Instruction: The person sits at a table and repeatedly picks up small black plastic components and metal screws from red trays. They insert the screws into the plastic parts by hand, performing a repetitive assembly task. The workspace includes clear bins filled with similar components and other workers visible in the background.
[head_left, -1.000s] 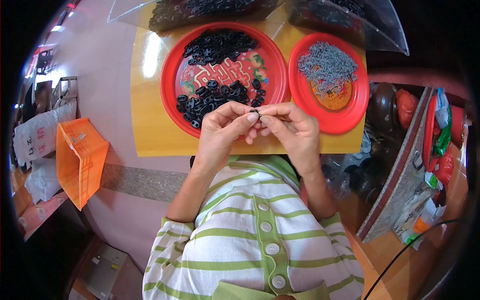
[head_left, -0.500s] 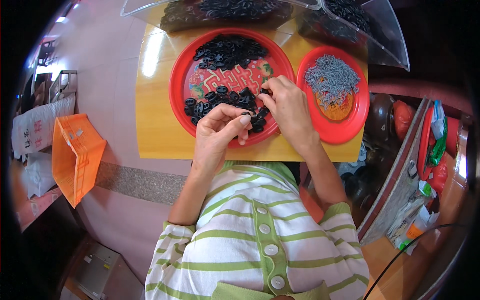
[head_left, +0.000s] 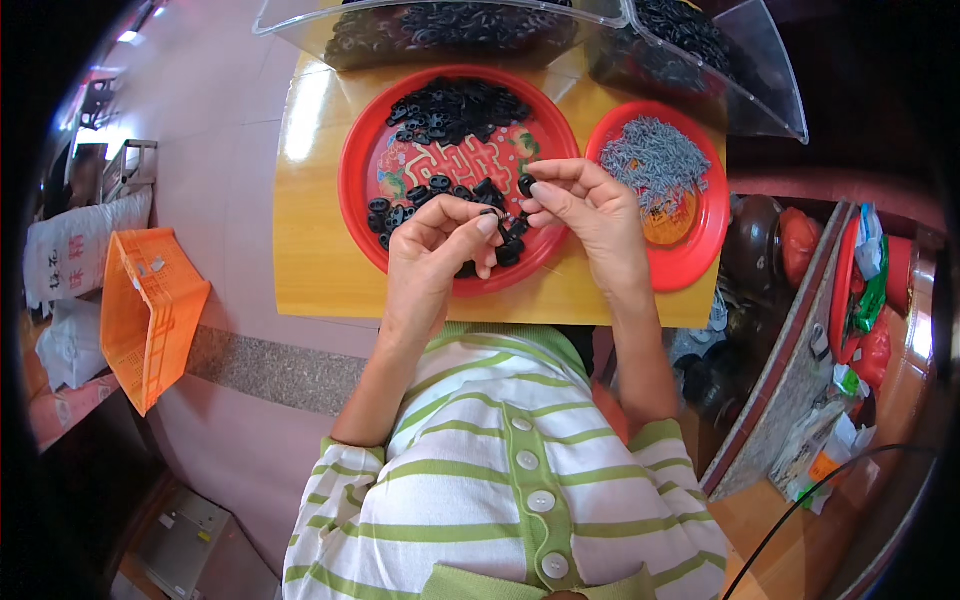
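Observation:
Over the near right part of a round red tray (head_left: 352, 205), both my hands work close together. My left hand (head_left: 425, 255) pinches a small black plastic piece (head_left: 489, 212) between thumb and forefinger; the fingers hide most of it. My right hand (head_left: 600, 220) holds a black plastic cord-lock part (head_left: 526, 185) at its thumb and fingertips. Below them in the tray lies a loose group of black two-hole cord-lock parts (head_left: 440, 184). A denser heap of flatter black parts (head_left: 460, 108) fills the far side. To the right, an oval red plate (head_left: 690, 272) bears thin grey spring-like pieces (head_left: 655, 155).
Clear plastic bins (head_left: 470, 30) of black parts stand at the table's far edge. The yellow wooden table (head_left: 310, 220) ends just before my body. An orange crate (head_left: 150, 320) sits on the left; a cabinet with bags (head_left: 870, 300) is on the right.
My right hand has turned and lifted slightly, bringing the black part up to its fingertips. The left hand keeps its pinch with its fingertips slightly higher. The whole view has shifted a little.

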